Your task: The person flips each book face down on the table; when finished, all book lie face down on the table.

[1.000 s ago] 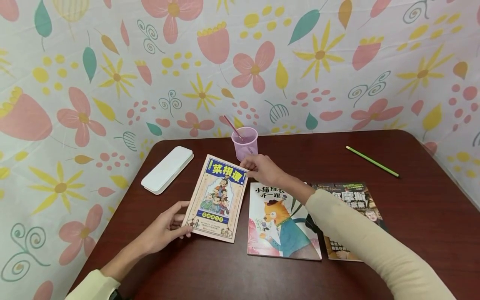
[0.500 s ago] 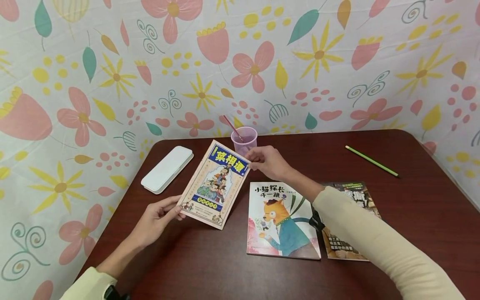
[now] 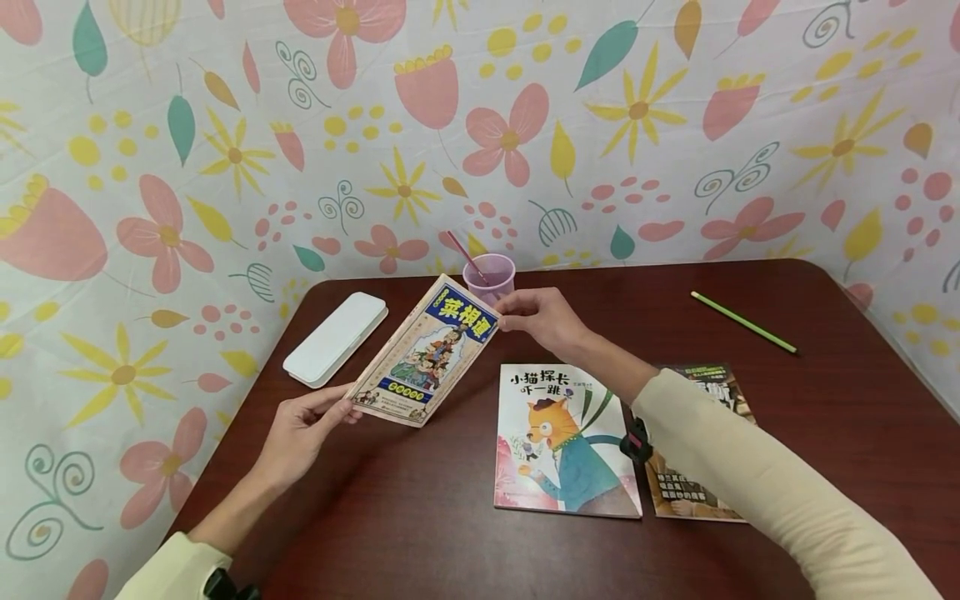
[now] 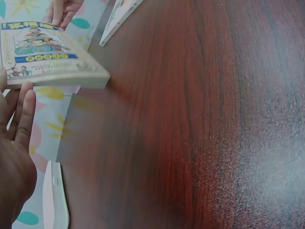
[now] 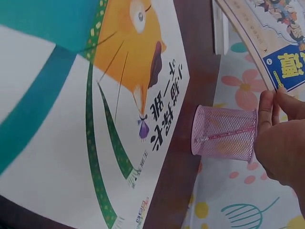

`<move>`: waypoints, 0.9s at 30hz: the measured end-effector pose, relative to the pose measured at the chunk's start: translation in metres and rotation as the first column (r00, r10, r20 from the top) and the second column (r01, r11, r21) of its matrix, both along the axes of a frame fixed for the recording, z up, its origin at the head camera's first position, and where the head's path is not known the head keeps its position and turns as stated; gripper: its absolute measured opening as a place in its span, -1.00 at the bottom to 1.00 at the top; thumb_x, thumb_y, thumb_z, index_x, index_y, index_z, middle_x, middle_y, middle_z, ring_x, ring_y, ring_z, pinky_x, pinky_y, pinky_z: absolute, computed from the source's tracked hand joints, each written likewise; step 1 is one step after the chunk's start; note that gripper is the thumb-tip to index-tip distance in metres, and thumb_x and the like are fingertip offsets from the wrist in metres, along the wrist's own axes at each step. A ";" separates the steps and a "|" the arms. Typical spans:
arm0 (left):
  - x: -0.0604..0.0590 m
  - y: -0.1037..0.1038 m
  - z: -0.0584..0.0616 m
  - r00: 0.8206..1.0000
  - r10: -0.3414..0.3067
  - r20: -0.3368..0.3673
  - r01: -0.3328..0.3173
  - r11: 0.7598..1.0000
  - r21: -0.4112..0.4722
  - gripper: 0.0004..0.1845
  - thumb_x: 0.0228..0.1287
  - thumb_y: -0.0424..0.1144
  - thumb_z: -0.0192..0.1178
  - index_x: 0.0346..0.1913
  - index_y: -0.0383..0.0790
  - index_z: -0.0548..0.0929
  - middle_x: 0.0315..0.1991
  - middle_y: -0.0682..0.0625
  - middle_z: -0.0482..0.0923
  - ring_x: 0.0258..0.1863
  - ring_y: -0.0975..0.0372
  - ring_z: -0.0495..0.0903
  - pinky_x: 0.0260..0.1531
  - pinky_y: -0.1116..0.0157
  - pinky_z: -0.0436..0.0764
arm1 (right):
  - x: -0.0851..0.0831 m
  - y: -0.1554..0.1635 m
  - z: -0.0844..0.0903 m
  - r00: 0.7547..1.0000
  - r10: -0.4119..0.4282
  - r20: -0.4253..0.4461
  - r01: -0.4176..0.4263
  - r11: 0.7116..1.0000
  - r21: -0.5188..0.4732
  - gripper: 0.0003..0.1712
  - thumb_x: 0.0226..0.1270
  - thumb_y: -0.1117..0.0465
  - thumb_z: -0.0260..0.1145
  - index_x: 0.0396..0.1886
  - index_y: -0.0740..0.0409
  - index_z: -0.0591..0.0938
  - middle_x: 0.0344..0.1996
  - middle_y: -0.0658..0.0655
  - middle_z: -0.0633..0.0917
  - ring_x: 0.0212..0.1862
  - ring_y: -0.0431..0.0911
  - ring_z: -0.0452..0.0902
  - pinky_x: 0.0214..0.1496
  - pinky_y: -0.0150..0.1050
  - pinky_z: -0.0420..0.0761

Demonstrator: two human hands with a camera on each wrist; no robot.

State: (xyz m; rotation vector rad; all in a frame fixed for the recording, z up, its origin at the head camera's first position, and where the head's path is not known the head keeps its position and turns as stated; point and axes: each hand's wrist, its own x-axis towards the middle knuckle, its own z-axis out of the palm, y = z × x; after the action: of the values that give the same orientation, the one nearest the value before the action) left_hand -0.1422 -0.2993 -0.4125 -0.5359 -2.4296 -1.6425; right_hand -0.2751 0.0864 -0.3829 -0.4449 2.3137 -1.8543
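Observation:
A small paperback (image 3: pixel 423 354) with a blue title band and cartoon figures hangs tilted above the dark red table (image 3: pixel 825 433). My left hand (image 3: pixel 307 425) pinches its lower left corner, thumb on the cover and fingers underneath. My right hand (image 3: pixel 536 317) pinches its upper right corner. The left wrist view shows the paperback (image 4: pixel 43 57) raised off the wood, with my left hand (image 4: pixel 14 138) below it. In the right wrist view my right hand's fingertips (image 5: pixel 267 102) grip the corner of the paperback (image 5: pixel 267 33).
A cat picture book (image 3: pixel 562 442) and a dark magazine (image 3: pixel 697 467) lie flat under my right forearm. A pink mesh cup (image 3: pixel 491 279) with a pink pen stands behind the paperback. A white pencil case (image 3: pixel 335 337) lies at left, a green pencil (image 3: pixel 744 322) at far right.
The paperback has come up off the table and tilted steeply, its top end moving back toward the cup. Both hands rose with it, keeping their corners.

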 end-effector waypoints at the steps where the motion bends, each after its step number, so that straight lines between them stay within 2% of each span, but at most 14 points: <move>1: 0.000 0.001 0.001 1.000 0.007 -0.006 -0.007 1.000 0.000 -0.72 0.52 -0.52 0.22 0.19 -0.49 0.72 -0.21 -0.19 0.82 -0.24 0.24 0.81 -0.11 0.33 0.76 | 0.000 0.001 0.000 1.000 -0.003 0.023 0.003 1.000 -0.016 -0.79 0.42 0.39 0.46 0.01 0.26 0.80 -0.08 0.17 0.81 -0.01 -0.02 0.66 0.24 -0.13 0.63; 5: 0.001 0.002 0.004 0.999 0.022 -0.024 -0.022 1.000 -0.006 -0.74 0.49 -0.52 0.26 0.15 -0.45 0.75 -0.17 -0.22 0.82 -0.19 0.28 0.81 -0.08 0.31 0.76 | 0.002 0.002 0.001 0.993 -0.007 0.116 0.018 0.995 -0.100 -0.75 0.44 0.36 0.47 0.07 0.30 0.78 -0.07 0.12 0.81 0.07 -0.01 0.64 0.39 -0.05 0.54; 8: 0.002 0.002 0.005 0.999 0.039 -0.031 -0.040 0.998 -0.041 -0.73 0.47 -0.46 0.32 0.15 -0.33 0.80 -0.09 -0.17 0.83 -0.12 0.30 0.80 -0.07 0.34 0.74 | 0.003 0.003 0.000 0.986 -0.004 0.165 0.028 0.989 -0.145 -0.71 0.44 0.35 0.47 0.11 0.33 0.77 -0.03 0.11 0.81 0.14 0.00 0.61 0.42 -0.01 0.51; 12: 0.004 0.004 0.007 0.998 0.057 -0.021 -0.058 0.995 -0.078 -0.72 0.45 -0.38 0.37 0.15 -0.17 0.83 0.05 -0.02 0.81 0.05 0.29 0.77 -0.03 0.40 0.71 | 0.004 0.003 -0.004 0.974 -0.002 0.226 0.041 0.984 -0.172 -0.66 0.47 0.35 0.44 0.20 0.29 0.76 0.12 0.17 0.78 0.26 0.04 0.61 0.45 0.00 0.49; 16: 0.007 0.007 0.006 0.998 0.061 -0.016 -0.062 0.995 -0.081 -0.72 0.42 -0.33 0.42 0.13 -0.12 0.85 0.07 0.02 0.80 0.12 0.25 0.75 0.02 0.35 0.70 | 0.006 0.001 -0.008 0.960 0.012 0.279 0.045 0.980 -0.195 -0.63 0.52 0.37 0.37 0.26 0.28 0.73 0.24 0.26 0.71 0.34 0.10 0.61 0.47 0.05 0.48; 22: 0.012 0.012 -0.001 0.997 0.063 -0.046 -0.069 0.988 -0.135 -0.74 0.36 -0.28 0.49 0.08 -0.07 0.87 0.01 0.13 0.82 0.08 0.25 0.77 0.07 0.30 0.70 | 0.008 -0.001 -0.015 0.957 0.040 0.288 0.014 0.983 -0.184 -0.62 0.57 0.43 0.29 0.30 0.34 0.68 0.29 0.34 0.67 0.34 0.14 0.61 0.41 0.05 0.53; 25: 0.013 0.014 -0.006 0.996 0.056 -0.076 -0.067 0.985 -0.160 -0.74 0.33 -0.29 0.51 0.05 -0.06 0.88 -0.02 0.15 0.82 0.03 0.26 0.79 0.03 0.28 0.72 | 0.008 -0.002 -0.018 0.957 0.047 0.287 0.007 0.983 -0.185 -0.63 0.58 0.43 0.27 0.30 0.37 0.67 0.30 0.34 0.66 0.34 0.14 0.61 0.39 0.04 0.55; 27: 0.014 0.015 -0.009 0.994 0.048 -0.095 -0.064 0.983 -0.173 -0.75 0.31 -0.28 0.54 0.03 -0.05 0.89 -0.04 0.16 0.83 -0.01 0.26 0.79 0.00 0.29 0.72 | 0.008 -0.002 -0.021 0.962 0.037 0.270 0.003 0.989 -0.147 -0.64 0.57 0.41 0.29 0.28 0.33 0.70 0.26 0.31 0.69 0.32 0.11 0.64 0.36 0.00 0.58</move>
State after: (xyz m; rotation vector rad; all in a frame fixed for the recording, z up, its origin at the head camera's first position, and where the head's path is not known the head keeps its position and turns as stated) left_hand -0.1281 -0.2840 -0.4216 -0.5491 -2.5126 -1.3594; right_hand -0.2674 0.0847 -0.4035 -0.2084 1.9995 -1.9466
